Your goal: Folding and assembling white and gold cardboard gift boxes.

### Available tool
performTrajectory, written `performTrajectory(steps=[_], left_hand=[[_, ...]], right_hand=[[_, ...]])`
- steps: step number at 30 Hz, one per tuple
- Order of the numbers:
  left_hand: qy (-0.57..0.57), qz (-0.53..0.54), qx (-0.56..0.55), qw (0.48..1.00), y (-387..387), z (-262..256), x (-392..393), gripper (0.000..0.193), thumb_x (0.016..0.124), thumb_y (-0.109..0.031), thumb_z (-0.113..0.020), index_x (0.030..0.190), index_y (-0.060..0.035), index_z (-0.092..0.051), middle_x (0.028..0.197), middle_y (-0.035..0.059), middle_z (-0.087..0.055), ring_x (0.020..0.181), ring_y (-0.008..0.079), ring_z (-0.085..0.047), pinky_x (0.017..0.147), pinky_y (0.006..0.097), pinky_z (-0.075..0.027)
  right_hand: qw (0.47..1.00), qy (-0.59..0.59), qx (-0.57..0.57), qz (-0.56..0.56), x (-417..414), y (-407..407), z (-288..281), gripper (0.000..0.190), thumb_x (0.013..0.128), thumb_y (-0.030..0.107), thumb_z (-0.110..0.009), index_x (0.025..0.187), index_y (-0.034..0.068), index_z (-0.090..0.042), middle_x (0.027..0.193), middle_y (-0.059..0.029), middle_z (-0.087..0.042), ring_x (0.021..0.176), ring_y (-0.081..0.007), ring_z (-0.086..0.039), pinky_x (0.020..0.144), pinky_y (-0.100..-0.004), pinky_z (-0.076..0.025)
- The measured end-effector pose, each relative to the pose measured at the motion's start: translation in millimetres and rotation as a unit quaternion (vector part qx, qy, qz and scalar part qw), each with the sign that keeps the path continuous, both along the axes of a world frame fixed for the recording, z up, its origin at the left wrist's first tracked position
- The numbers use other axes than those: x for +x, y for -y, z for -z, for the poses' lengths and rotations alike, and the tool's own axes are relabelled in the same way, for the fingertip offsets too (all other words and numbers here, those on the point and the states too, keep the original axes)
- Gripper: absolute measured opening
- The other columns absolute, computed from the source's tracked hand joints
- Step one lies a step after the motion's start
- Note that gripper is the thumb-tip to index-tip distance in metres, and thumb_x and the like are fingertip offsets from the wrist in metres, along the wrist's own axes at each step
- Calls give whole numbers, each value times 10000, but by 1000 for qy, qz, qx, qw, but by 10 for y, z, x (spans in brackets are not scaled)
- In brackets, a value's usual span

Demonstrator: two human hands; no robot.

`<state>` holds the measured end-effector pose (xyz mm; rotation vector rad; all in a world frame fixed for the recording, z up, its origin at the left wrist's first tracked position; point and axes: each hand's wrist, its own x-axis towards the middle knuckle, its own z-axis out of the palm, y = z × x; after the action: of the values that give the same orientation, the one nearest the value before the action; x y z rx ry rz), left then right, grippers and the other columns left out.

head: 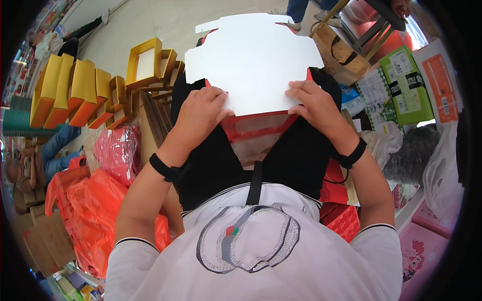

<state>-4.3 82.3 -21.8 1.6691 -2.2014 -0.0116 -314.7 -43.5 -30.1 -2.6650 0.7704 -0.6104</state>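
A flat, die-cut white cardboard box blank (256, 67) with side flaps and slotted tabs lies across my lap, pale face up. My left hand (203, 109) holds its near left corner, thumb along the near edge. The near right corner is held by my right hand (312, 105), its fingers bent over the card and the thumb at the edge. Red material (260, 126) shows below the blank between my legs, and bits of red peek out at its sides. Most of what lies under the card is hidden.
Yellow open box trays (145, 62) stand stacked on the left, beside several upright yellow boxes (79, 90). Orange-red plastic bags (98, 210) lie nearer. At right are a brown paper bag (335, 56) and a green carton (406, 86). Other people (297, 11) are nearby.
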Motion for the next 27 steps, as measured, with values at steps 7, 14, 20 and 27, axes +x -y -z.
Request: performTrajectory(steps=[7,14,20,27], left_hand=[[17,28,22,999,57,-38,79,355,897,-250,-753,1166,-27,-691,1188,112,-681,1079,317,-643,936,412,-506],[-12,82,-58,995,134,-250,-137,290,930,-271,-720,1123,-57,-692,1111,136,-695,1013,322,-655,884,404,-520],[-71,-5,158,985,574,-247,-55,279,979,-306,-691,979,-29,-654,903,164,-649,854,297,-647,769,378,-515],[-146,-20,294,944,980,-248,93,388,1014,-386,-657,1018,1,-652,795,106,-607,775,217,-542,733,354,-475]], right_hand=[[999,-1,-31,-33,-17,77,-17,347,842,204,-785,1144,62,-694,1249,-133,-680,1152,-324,-644,940,-410,-552],[999,7,-5,-41,39,199,-136,143,971,190,-665,1028,61,-684,966,-150,-698,907,-363,-672,771,-436,-539],[997,36,62,-17,161,500,-66,203,987,229,-639,1026,32,-668,838,-171,-676,800,-374,-657,738,-439,-519],[980,-19,199,5,339,802,-67,293,959,286,-677,968,-7,-678,743,-172,-629,711,-301,-613,695,-403,-479]])
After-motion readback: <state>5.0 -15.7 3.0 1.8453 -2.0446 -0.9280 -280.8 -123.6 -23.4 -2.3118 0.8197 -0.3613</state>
